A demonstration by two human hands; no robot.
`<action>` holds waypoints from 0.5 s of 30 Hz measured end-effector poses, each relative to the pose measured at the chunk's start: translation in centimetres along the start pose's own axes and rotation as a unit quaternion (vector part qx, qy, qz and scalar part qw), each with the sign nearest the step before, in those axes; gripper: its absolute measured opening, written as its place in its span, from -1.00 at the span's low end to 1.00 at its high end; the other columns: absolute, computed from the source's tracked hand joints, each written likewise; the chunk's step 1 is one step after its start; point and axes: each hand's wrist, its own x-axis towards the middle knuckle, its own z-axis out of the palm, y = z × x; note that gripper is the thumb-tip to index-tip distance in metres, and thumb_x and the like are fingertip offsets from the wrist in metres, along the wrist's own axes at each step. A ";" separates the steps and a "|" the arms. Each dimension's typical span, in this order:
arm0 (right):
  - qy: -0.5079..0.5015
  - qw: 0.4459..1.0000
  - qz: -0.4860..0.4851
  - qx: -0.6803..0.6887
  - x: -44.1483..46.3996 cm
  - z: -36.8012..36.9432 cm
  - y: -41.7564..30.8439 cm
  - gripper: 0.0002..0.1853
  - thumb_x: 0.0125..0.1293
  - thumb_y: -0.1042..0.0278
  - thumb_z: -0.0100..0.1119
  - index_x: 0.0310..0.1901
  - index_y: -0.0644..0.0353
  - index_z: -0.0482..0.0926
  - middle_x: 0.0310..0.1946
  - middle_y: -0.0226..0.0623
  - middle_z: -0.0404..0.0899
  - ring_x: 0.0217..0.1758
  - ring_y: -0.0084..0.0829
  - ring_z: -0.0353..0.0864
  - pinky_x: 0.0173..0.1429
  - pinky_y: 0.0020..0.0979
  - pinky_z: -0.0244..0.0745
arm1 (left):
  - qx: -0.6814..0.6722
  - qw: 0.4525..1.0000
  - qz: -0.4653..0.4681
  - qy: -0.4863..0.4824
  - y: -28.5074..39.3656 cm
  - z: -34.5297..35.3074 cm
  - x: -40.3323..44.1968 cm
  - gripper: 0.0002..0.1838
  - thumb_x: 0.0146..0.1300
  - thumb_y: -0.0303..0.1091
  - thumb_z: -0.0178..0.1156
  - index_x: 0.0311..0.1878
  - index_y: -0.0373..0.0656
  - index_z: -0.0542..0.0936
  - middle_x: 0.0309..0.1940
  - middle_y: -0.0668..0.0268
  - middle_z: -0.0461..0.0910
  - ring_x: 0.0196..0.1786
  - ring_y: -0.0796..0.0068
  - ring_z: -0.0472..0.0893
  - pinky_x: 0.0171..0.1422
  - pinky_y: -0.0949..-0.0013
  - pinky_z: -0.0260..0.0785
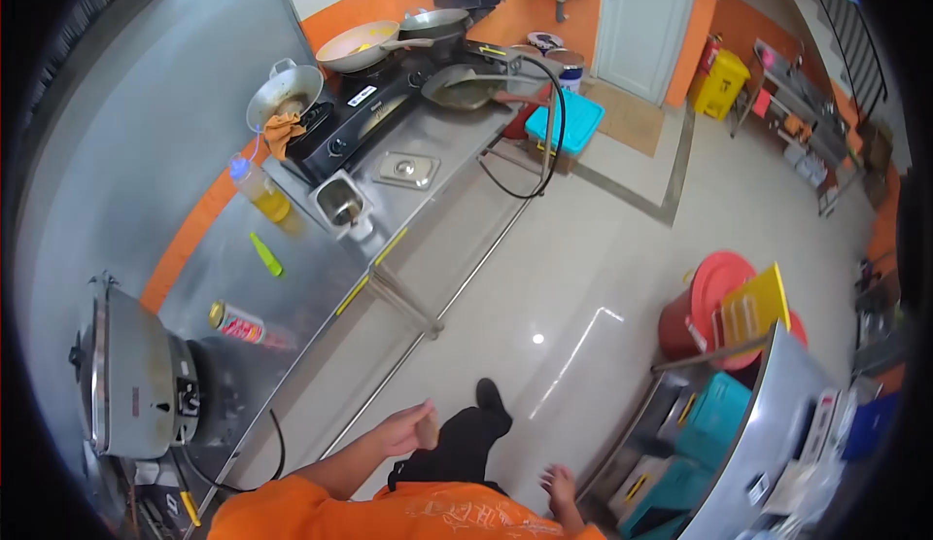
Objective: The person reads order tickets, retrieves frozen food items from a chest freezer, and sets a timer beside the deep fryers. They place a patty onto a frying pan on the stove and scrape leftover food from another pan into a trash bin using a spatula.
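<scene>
My left hand [406, 430] hangs in front of my body, near the edge of the steel worktable [321, 282], touching nothing. Its fingers are loosely bent, and I see nothing in it. My right hand [559, 487] is low on the other side, fingers apart and holding nothing, beside a steel shelf unit [777, 384]. On the worktable near my left side are a can [238, 323], a green-handled tool [265, 254], a squeeze bottle of yellow liquid [262, 195] and a grey electric cooker [141, 375].
A black gas stove [360, 117] carries pans, including a cream frying pan [360, 46]. A dark pan [466, 88] rests at its right. A black hose [562, 141] loops to the floor. Red bins [685, 321] stand right; turquoise boxes [714, 418] sit in the shelf unit.
</scene>
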 end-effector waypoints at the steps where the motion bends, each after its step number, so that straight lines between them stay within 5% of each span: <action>1: -0.113 0.993 -0.012 -0.041 0.9 4.3 -5.1 -0.80 0.43 0.27 0.06 -0.10 0.23 0.51 -0.31 -0.35 0.57 -0.33 -0.47 0.58 -0.28 -0.44 0.54 | -0.025 0.998 -0.003 -0.065 2.1 0.3 3.1 -0.63 0.41 0.13 0.04 -0.23 0.02 0.50 -0.40 0.44 0.52 -0.33 0.52 0.56 -0.24 0.34 0.41; 2: -0.193 0.975 -0.041 -0.098 0.6 9.0 -11.1 -0.67 0.47 0.14 0.01 0.02 0.23 0.51 -0.16 -0.28 0.61 -0.23 -0.44 0.60 -0.15 -0.41 0.55 | -0.050 0.990 -0.007 -0.128 4.0 0.8 5.9 -0.67 0.44 0.06 0.03 -0.24 0.01 0.51 -0.41 0.47 0.52 -0.32 0.53 0.56 -0.24 0.33 0.39; 6: -0.215 0.912 -0.295 -0.188 2.0 23.4 -31.1 -0.69 0.47 0.16 0.04 -0.05 0.28 0.55 -0.28 -0.35 0.61 -0.31 -0.57 0.56 -0.17 -0.51 0.49 | -0.044 0.995 0.069 -0.060 15.5 9.6 6.8 -0.73 0.41 -0.07 0.08 -0.27 -0.06 0.51 -0.54 0.48 0.43 -0.49 0.57 0.44 -0.40 0.44 0.31; 9: -0.145 0.827 -0.452 -0.301 0.7 30.0 -45.5 -0.82 0.40 0.34 0.11 -0.11 0.27 0.59 -0.29 -0.33 0.62 -0.30 -0.53 0.58 -0.21 -0.48 0.48 | -0.078 0.988 0.124 -0.047 24.7 11.6 6.7 -0.71 0.34 -0.05 0.13 -0.24 -0.09 0.55 -0.58 0.45 0.38 -0.58 0.58 0.36 -0.46 0.45 0.29; 12: -0.056 0.653 -0.679 -0.330 4.5 37.4 -58.1 -0.74 0.24 0.38 0.26 -0.07 0.24 0.53 -0.17 -0.13 0.58 -0.18 -0.21 0.59 -0.15 -0.30 0.51 | -0.104 0.962 0.253 0.011 34.9 13.4 5.8 -0.67 0.35 -0.05 0.08 -0.08 -0.12 0.55 -0.56 0.44 0.43 -0.59 0.59 0.36 -0.52 0.47 0.26; 14: 0.068 0.453 -0.788 -0.411 7.0 43.4 -66.5 -0.67 0.24 0.26 0.27 -0.04 0.25 0.53 -0.13 -0.09 0.56 -0.11 -0.08 0.57 -0.09 -0.17 0.51 | -0.134 0.934 0.326 0.059 40.4 13.3 6.3 -0.64 0.35 -0.04 0.08 -0.01 -0.11 0.56 -0.54 0.44 0.46 -0.59 0.61 0.37 -0.55 0.51 0.24; 15: 0.060 0.460 -0.735 -0.494 9.6 46.3 -69.8 -0.60 0.24 0.13 0.27 -0.04 0.28 0.53 -0.13 -0.04 0.58 -0.09 -0.02 0.58 -0.05 -0.12 0.50 | -0.145 0.918 0.362 0.070 42.9 12.6 7.1 -0.64 0.36 -0.04 0.08 0.01 -0.10 0.56 -0.51 0.45 0.48 -0.59 0.63 0.37 -0.55 0.53 0.23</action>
